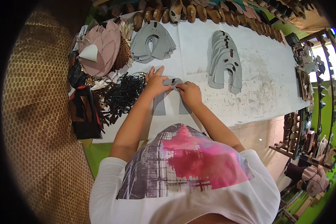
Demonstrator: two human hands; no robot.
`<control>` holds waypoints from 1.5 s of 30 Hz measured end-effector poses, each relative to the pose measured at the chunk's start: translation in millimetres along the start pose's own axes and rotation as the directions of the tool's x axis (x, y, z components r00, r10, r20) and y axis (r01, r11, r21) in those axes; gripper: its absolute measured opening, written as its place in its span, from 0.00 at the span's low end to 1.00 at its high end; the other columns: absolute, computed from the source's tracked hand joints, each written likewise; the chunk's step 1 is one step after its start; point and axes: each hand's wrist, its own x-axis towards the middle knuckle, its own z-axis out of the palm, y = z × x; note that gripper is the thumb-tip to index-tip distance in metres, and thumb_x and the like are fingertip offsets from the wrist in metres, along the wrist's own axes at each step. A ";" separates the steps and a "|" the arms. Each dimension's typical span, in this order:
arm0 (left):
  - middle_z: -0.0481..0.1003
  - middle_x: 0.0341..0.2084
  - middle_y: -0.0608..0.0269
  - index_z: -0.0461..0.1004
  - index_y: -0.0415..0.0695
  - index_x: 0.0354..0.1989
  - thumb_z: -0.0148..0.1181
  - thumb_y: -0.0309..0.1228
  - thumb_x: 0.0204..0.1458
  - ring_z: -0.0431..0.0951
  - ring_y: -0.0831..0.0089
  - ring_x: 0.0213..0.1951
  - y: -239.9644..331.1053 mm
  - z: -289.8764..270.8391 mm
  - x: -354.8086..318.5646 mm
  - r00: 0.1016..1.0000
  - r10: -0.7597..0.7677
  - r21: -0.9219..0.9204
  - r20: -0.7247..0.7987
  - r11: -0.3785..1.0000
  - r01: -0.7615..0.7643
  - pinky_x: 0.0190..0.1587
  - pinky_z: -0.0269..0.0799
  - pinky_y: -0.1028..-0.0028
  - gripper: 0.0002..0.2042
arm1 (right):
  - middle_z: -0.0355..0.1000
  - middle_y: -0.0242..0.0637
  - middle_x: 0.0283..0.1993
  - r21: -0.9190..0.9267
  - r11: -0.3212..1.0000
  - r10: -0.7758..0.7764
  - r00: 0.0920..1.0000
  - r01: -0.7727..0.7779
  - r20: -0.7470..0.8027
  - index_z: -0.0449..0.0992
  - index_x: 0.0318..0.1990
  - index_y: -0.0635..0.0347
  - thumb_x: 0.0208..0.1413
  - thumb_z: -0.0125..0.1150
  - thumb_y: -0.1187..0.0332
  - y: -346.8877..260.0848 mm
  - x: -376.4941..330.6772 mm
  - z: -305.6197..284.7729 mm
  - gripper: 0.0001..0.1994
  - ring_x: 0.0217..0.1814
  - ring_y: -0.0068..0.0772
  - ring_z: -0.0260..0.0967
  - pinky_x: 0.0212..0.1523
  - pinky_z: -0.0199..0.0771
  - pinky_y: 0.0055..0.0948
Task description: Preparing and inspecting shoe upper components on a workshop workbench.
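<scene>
A grey U-shaped piece (159,105), seemingly a shoe upper, lies on the white table in front of me, its two legs toward my body. A small dark tab shows at its curved top. My left hand (156,85) grips the top left of the curve, with two fingers stretched away from the piece. From the other side, my right hand (190,94) pinches the curve near its inner edge. Whatever sits between those right fingertips is too small to tell. Left of my left forearm lies a heap of black straps (125,93).
Grey U-shaped pieces are fanned in one stack (153,41) at the far left and another (224,61) to the right. Pink-beige cut pieces (106,48) pile up at the left. Wooden shoe lasts (212,15) line the far edge. Shelves (293,130) stand at the right.
</scene>
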 end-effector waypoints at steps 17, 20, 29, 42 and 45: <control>0.49 0.64 0.56 0.77 0.38 0.36 0.62 0.47 0.40 0.46 0.46 0.63 6.6 18.3 8.9 0.993 -0.083 0.057 0.084 0.995 0.079 0.59 0.41 0.46 0.23 | 0.66 0.29 0.33 -0.225 0.948 -0.237 0.971 0.223 -0.037 0.77 0.41 0.45 0.48 0.58 0.59 2.6 -19.6 -5.2 0.12 0.38 0.32 0.64 0.38 0.61 0.33; 0.48 0.64 0.56 0.76 0.37 0.37 0.60 0.48 0.42 0.44 0.46 0.64 6.8 16.4 11.9 0.984 -0.114 0.068 0.135 0.992 0.106 0.59 0.39 0.44 0.24 | 0.65 0.29 0.33 -0.260 0.944 -0.212 0.977 0.202 -0.011 0.77 0.41 0.44 0.49 0.57 0.58 -3.1 -18.7 -8.2 0.12 0.39 0.32 0.63 0.39 0.61 0.35; 0.44 0.66 0.57 0.75 0.42 0.43 0.58 0.51 0.43 0.39 0.44 0.65 14.2 4.5 9.5 0.963 -0.115 0.048 0.242 0.993 0.106 0.59 0.33 0.39 0.26 | 0.66 0.28 0.37 -0.366 0.895 -0.272 0.962 0.255 0.005 0.74 0.46 0.49 0.49 0.56 0.59 0.2 -24.4 -2.2 0.16 0.41 0.31 0.62 0.41 0.60 0.34; 0.48 0.64 0.54 0.76 0.56 0.46 0.53 0.57 0.45 0.41 0.49 0.65 24.6 2.5 -36.3 0.970 0.181 0.093 0.161 0.976 -0.198 0.61 0.32 0.46 0.25 | 0.65 0.31 0.44 -0.291 0.930 -0.239 0.971 0.225 -0.014 0.74 0.42 0.55 0.46 0.56 0.61 4.4 -39.8 -3.5 0.15 0.50 0.32 0.61 0.46 0.60 0.35; 0.50 0.64 0.57 0.77 0.60 0.44 0.49 0.56 0.48 0.43 0.50 0.65 18.8 9.0 -36.9 0.969 0.216 -0.018 0.125 0.976 -0.215 0.61 0.32 0.47 0.21 | 0.66 0.32 0.44 -0.367 0.899 -0.220 0.971 0.238 0.089 0.77 0.35 0.57 0.47 0.57 0.59 9.0 -39.9 -3.4 0.13 0.50 0.32 0.61 0.47 0.60 0.36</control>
